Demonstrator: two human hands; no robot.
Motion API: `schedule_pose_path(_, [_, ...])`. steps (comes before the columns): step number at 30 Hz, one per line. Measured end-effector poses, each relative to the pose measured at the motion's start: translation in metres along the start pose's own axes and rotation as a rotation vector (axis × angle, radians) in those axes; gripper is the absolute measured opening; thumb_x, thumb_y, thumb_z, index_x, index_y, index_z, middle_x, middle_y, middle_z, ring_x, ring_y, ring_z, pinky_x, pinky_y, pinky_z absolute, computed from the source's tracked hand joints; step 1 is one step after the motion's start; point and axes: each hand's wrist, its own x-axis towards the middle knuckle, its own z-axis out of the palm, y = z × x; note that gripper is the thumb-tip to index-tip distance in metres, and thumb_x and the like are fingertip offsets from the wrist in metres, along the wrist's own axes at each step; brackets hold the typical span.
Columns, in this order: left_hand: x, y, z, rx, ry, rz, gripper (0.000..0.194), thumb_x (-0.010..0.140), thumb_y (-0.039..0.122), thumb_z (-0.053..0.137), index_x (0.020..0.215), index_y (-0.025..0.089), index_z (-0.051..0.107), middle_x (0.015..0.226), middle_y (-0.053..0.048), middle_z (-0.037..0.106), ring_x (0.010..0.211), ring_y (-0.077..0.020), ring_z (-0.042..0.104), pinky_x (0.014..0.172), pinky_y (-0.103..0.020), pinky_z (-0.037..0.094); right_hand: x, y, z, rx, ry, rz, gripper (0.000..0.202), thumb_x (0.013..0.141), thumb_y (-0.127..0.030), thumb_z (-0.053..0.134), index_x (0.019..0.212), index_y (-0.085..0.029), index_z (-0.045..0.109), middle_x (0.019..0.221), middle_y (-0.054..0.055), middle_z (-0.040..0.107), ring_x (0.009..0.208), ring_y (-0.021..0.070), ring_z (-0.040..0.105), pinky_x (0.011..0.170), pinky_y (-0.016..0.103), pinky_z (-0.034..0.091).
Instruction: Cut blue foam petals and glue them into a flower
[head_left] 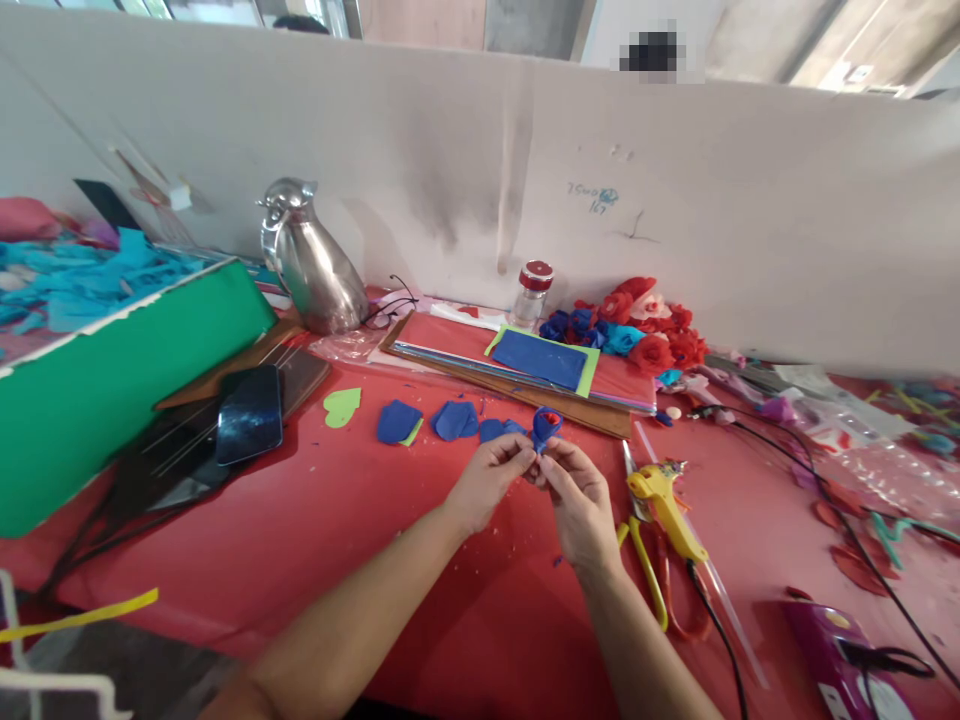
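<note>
A small blue paper flower (547, 428) with a red centre is held upright above the red table (450, 620). My left hand (495, 478) pinches its base from the left, and my right hand (581, 500) grips the same base from the right, fingertips meeting. Blue petal pieces (454, 420) lie in small stacks just behind and left of my hands. Beside them is a green heart-shaped piece (343, 407). Behind the flower, a blue sheet (540, 358) rests on a stack of coloured paper.
A yellow glue gun (667, 510) and pliers (637, 540) lie close to my right hand. Finished flowers (652, 330), a glass jar (533, 295) and a metal jug (315, 265) stand at the back. At left are a phone (250, 415) and a green box (142, 370).
</note>
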Motion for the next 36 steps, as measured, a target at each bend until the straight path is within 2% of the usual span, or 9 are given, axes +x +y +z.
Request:
schedule_pose_path(6, [-0.0009, 0.0039, 0.0014, 0.081, 0.002, 0.031, 0.035, 0.073, 0.049, 0.065, 0.065, 0.016, 0.055, 0.061, 0.002, 0.053, 0.062, -0.0116, 0.048, 0.066, -0.026, 0.038, 0.0000, 0.0025, -0.0005, -0.146, 0.087, -0.081, 0.018, 0.071, -0.032, 0.072, 0.079, -0.019, 0.064, 0.062, -0.002, 0.061, 0.057, 0.0115, 0.054, 0.056, 0.026, 0.045])
schedule_pose_path(12, [-0.0022, 0.0040, 0.0028, 0.057, 0.037, 0.008, 0.028, 0.068, 0.040, 0.072, 0.073, 0.016, 0.059, 0.066, 0.001, 0.055, 0.066, -0.0119, 0.051, 0.069, -0.027, 0.039, 0.0028, 0.0021, 0.0002, -0.160, 0.155, -0.080, 0.017, 0.069, -0.033, 0.073, 0.075, -0.019, 0.066, 0.062, -0.002, 0.063, 0.055, 0.0110, 0.053, 0.054, 0.025, 0.044])
schedule_pose_path(15, [-0.0026, 0.0028, 0.0038, 0.051, 0.092, 0.010, 0.028, 0.066, 0.039, 0.074, 0.076, 0.016, 0.061, 0.067, 0.001, 0.056, 0.067, -0.0121, 0.052, 0.068, -0.027, 0.040, 0.0034, 0.0020, 0.0001, -0.171, 0.187, -0.087, 0.018, 0.067, -0.033, 0.073, 0.074, -0.019, 0.066, 0.064, -0.001, 0.064, 0.057, 0.0113, 0.054, 0.056, 0.025, 0.045])
schedule_pose_path(20, [-0.0021, 0.0035, 0.0051, 0.051, 0.143, -0.012, 0.031, 0.065, 0.042, 0.074, 0.076, 0.016, 0.062, 0.065, 0.002, 0.056, 0.060, -0.0101, 0.050, 0.061, -0.025, 0.038, 0.0017, 0.0001, 0.0009, -0.182, 0.167, -0.099, 0.018, 0.069, -0.035, 0.072, 0.073, -0.019, 0.066, 0.064, -0.001, 0.063, 0.058, 0.0125, 0.056, 0.056, 0.026, 0.047])
schedule_pose_path(26, [-0.0007, 0.0031, 0.0050, 0.003, 0.188, -0.046, 0.034, 0.062, 0.042, 0.076, 0.077, 0.015, 0.061, 0.058, 0.005, 0.050, 0.051, -0.0058, 0.038, 0.051, -0.023, 0.027, -0.0022, 0.0010, 0.0010, -0.350, 0.132, -0.161, 0.018, 0.076, -0.036, 0.067, 0.078, -0.018, 0.065, 0.070, 0.002, 0.064, 0.065, 0.0139, 0.057, 0.061, 0.027, 0.047])
schedule_pose_path(30, [-0.0002, 0.0033, 0.0055, -0.075, 0.168, -0.081, 0.037, 0.058, 0.042, 0.078, 0.077, 0.016, 0.061, 0.061, 0.004, 0.051, 0.050, -0.0049, 0.038, 0.050, -0.022, 0.025, -0.0019, 0.0019, 0.0000, -0.375, 0.186, -0.198, 0.021, 0.075, -0.036, 0.068, 0.083, -0.018, 0.061, 0.069, 0.000, 0.061, 0.061, 0.0124, 0.055, 0.058, 0.025, 0.046])
schedule_pose_path(36, [-0.0010, 0.0030, 0.0061, -0.113, 0.128, -0.126, 0.034, 0.057, 0.039, 0.081, 0.069, 0.015, 0.061, 0.058, 0.005, 0.050, 0.050, -0.0042, 0.039, 0.049, -0.020, 0.026, 0.0002, 0.0024, -0.0035, -0.445, 0.162, -0.211, 0.017, 0.078, -0.034, 0.063, 0.080, -0.017, 0.061, 0.067, 0.000, 0.061, 0.059, 0.0120, 0.055, 0.057, 0.024, 0.046])
